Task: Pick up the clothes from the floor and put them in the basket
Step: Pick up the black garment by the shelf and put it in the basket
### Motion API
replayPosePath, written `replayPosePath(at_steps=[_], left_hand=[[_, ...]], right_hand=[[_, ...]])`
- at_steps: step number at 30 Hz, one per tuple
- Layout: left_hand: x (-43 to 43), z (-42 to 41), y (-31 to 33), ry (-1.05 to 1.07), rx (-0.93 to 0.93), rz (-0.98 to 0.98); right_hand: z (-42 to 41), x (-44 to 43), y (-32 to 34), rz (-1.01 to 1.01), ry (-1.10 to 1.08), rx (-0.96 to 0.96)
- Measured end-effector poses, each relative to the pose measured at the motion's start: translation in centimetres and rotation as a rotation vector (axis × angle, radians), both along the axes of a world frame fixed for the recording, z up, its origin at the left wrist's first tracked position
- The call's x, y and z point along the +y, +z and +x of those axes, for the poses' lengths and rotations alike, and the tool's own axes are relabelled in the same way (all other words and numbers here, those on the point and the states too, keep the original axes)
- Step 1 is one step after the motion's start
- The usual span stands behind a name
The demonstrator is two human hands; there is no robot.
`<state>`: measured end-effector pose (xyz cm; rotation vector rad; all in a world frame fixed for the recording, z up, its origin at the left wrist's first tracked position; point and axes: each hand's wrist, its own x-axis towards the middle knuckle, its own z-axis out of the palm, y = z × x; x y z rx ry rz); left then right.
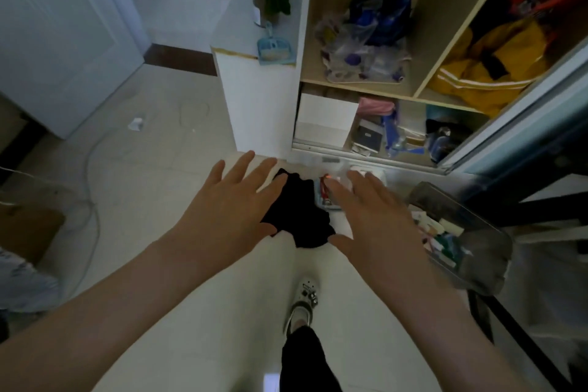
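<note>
A crumpled black garment (302, 213) lies on the pale tiled floor in front of the open shelf unit. My left hand (229, 207) hovers over its left edge, fingers spread, holding nothing. My right hand (375, 216) is stretched out just right of the garment, fingers apart and empty too. Both hands are above the cloth; whether they touch it I cannot tell. No basket for clothes is visible.
An open wooden shelf unit (359, 86) holds bags and a yellow jacket (483, 70). A clear plastic bin (458, 232) of small items sits at right. A white cabinet (257, 99), a cable (92, 200) at left, a cardboard box (28, 232), and my shoe (304, 302) are below.
</note>
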<state>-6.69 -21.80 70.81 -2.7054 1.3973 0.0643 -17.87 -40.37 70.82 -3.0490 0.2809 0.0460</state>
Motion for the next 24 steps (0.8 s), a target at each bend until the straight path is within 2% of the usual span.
replayPosePath(at_steps=[7, 11, 14, 16, 17, 19, 24], left_hand=[[-8.9, 12.3, -9.8, 0.081, 0.135, 0.084], [-13.0, 19.7, -18.9, 0.045, 0.214, 0.136], [-15.1, 25.2, -28.9, -0.042, 0.222, 0.192], [-15.8, 27.0, -31.6, -0.103, 0.201, 0.232], [-16.7, 29.3, -39.2, -0.123, 0.228, 0.285], [-17.1, 30.9, -44.6, -0.224, 0.231, 0.327], [-19.1, 34.1, -63.2, -0.325, 0.23, 0.481]], right_hand=[[12.5, -8.9, -10.1, 0.084, 0.018, 0.16], [18.6, -12.3, -19.0, 0.172, -0.021, 0.233], [22.5, -13.9, -28.6, 0.215, -0.041, 0.277], [24.1, -14.0, -31.5, 0.221, -0.033, 0.31], [25.8, -14.6, -39.4, 0.247, -0.044, 0.348], [27.1, -14.8, -44.1, 0.271, -0.024, 0.408], [30.7, -15.2, -63.3, 0.39, -0.095, 0.515]])
